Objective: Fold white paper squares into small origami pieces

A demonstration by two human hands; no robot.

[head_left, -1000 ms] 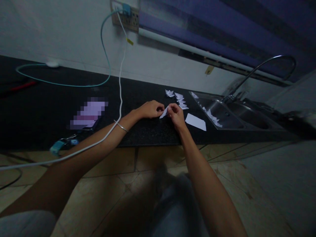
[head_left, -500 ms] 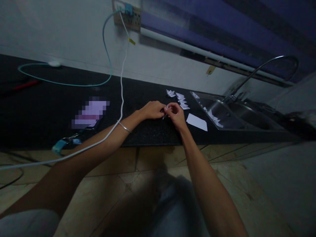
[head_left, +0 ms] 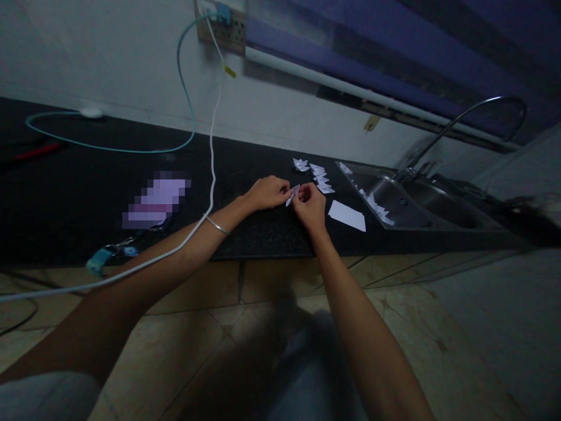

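Note:
Both hands meet over the black countertop point(head_left: 79, 193) and pinch a small folded piece of white paper point(head_left: 291, 195) between them. My left hand point(head_left: 267, 193) grips its left side with curled fingers; a thin bangle sits on that wrist. My right hand point(head_left: 310, 204) holds the right side, fingers closed. A flat white paper sheet point(head_left: 347, 216) lies just right of my right hand. Several small folded paper pieces point(head_left: 318, 174) lie in a row behind the hands.
A steel sink point(head_left: 407, 204) with a curved tap point(head_left: 464, 120) holds more paper scraps at the right. A white cable point(head_left: 213, 146) and a teal cable point(head_left: 109, 149) run from a wall socket point(head_left: 217, 26). A phone point(head_left: 155, 202) lies at the left.
The hands stayed together on the countertop working the small paper; it showed as a wider flap a second ago, narrower since. The view shifted slightly.

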